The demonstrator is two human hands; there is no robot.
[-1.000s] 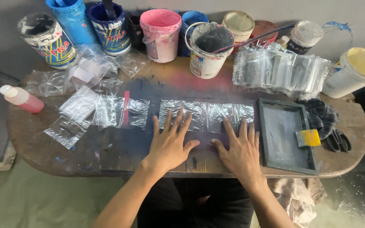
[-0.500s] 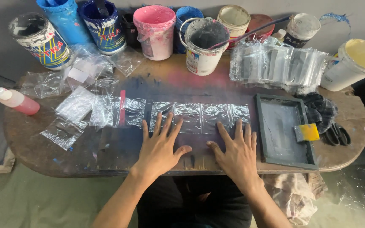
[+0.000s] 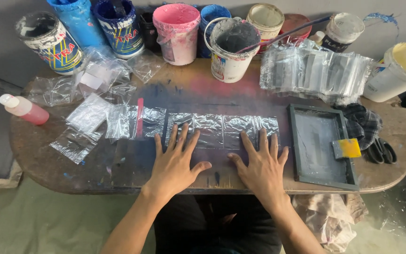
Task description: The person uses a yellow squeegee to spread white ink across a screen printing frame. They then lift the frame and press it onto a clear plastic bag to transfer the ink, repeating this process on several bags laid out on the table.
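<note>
My left hand (image 3: pixel 175 162) lies flat on the dark wooden table (image 3: pixel 71 169), fingers spread, its fingertips on the near edge of a row of clear plastic sheets (image 3: pixel 222 128). My right hand (image 3: pixel 261 165) lies flat beside it, fingers spread, touching the right part of the same row. Neither hand holds anything. A red stick (image 3: pixel 140 117) lies among more clear bags to the left of the row.
Several paint buckets (image 3: pixel 177 26) stand along the back edge. A stack of clear bags (image 3: pixel 313 70) lies at the back right. A grey framed screen (image 3: pixel 319 143) with a yellow scraper (image 3: pixel 347 147) sits right of my hands, scissors (image 3: pixel 380 150) beyond it. A pink squeeze bottle (image 3: pixel 24 109) lies far left.
Both hands have stayed flat on the plastic row, sliding only slightly. The camera view has shifted a little.
</note>
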